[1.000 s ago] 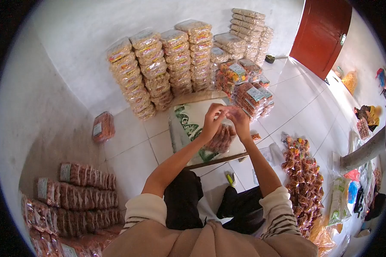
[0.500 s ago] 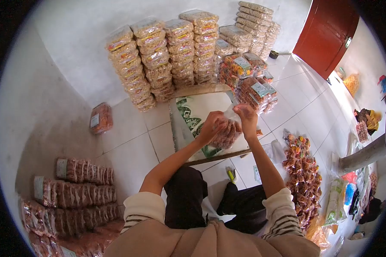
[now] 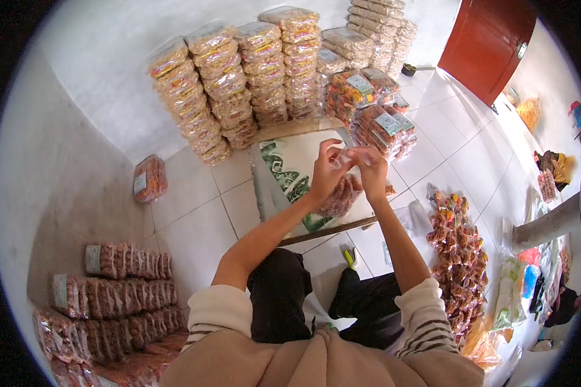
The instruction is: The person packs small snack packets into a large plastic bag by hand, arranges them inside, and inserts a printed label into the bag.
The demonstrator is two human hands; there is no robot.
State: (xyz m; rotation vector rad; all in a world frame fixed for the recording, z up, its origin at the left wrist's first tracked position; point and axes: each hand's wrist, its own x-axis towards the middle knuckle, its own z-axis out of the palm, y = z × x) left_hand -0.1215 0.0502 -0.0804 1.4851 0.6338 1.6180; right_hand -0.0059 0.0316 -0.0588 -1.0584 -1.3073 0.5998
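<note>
A clear plastic bag of reddish-brown snacks (image 3: 339, 198) rests on the low table (image 3: 306, 149) in front of me. My left hand (image 3: 330, 169) is closed at the bag's gathered top, with its forefinger curved upward. My right hand (image 3: 370, 169) pinches the same clear plastic from the other side, fingers bent inward. The two hands almost meet above the filled part. My fingers hide part of the bag's mouth, so I cannot tell whether it is sealed.
Tall stacks of pale snack packs (image 3: 239, 90) stand behind the table, with labelled packs (image 3: 384, 126) at its back right. Reddish packs (image 3: 119, 290) lie in rows at lower left. A pile of small snack bags (image 3: 457, 251) lies right. A yellow-green handled tool (image 3: 349, 258) is near my foot.
My left hand has moved up from the bag's side to its top, close to my right hand. The view has shifted slightly.
</note>
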